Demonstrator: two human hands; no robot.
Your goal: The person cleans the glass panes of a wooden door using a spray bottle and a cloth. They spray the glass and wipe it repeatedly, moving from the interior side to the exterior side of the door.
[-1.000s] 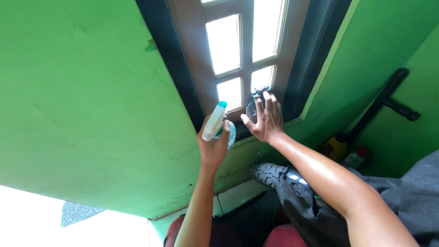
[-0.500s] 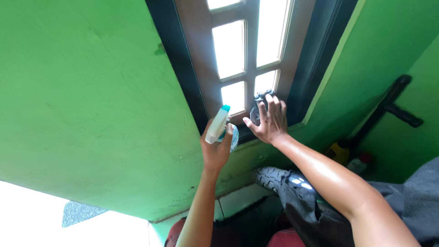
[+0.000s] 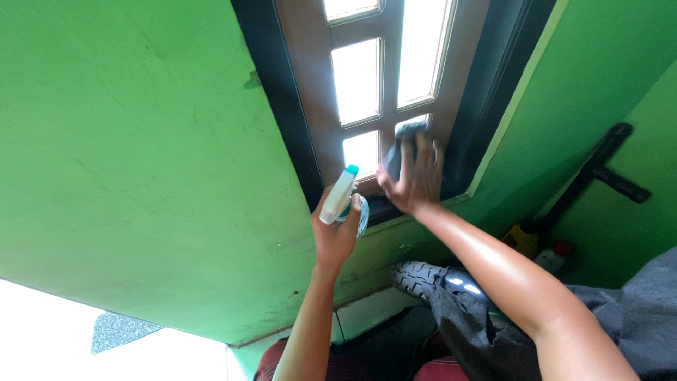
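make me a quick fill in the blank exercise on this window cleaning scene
1. The left hand holds a white spray bottle with a ____ nozzle tip.
2. The right hand presses a dark crumpled ____ against the brown-framed window.
3. The wall around the window is painted ____.
4. A black ridged ____ shows below the right forearm.

Missing words: teal; cloth; green; tyre

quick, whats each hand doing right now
Left hand: closed around a white spray bottle with a teal tip.
Right hand: presses a dark cloth against the lower window pane, fingers spread over it.
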